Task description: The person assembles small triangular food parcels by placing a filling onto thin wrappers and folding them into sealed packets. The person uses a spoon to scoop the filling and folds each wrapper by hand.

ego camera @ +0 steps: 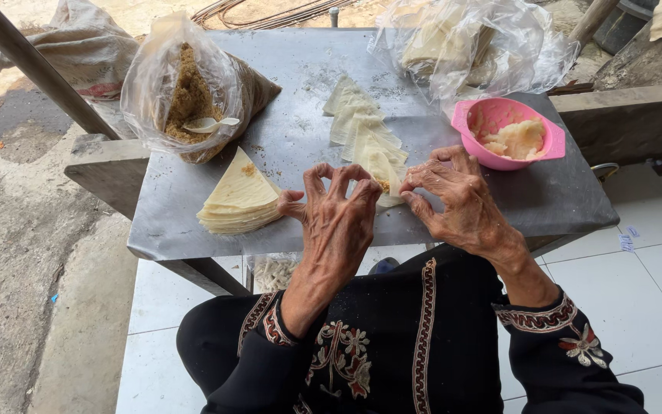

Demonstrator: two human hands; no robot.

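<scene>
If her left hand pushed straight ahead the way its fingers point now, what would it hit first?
Most likely the row of folded wrappers overlapping on the metal table, just beyond the left hand. Depth is unclear; the fingers curl, so the line is approximate.

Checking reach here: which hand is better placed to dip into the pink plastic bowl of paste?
Probably the right hand: the pink plastic bowl sits just beyond it, while the left hand is farther off.
</scene>
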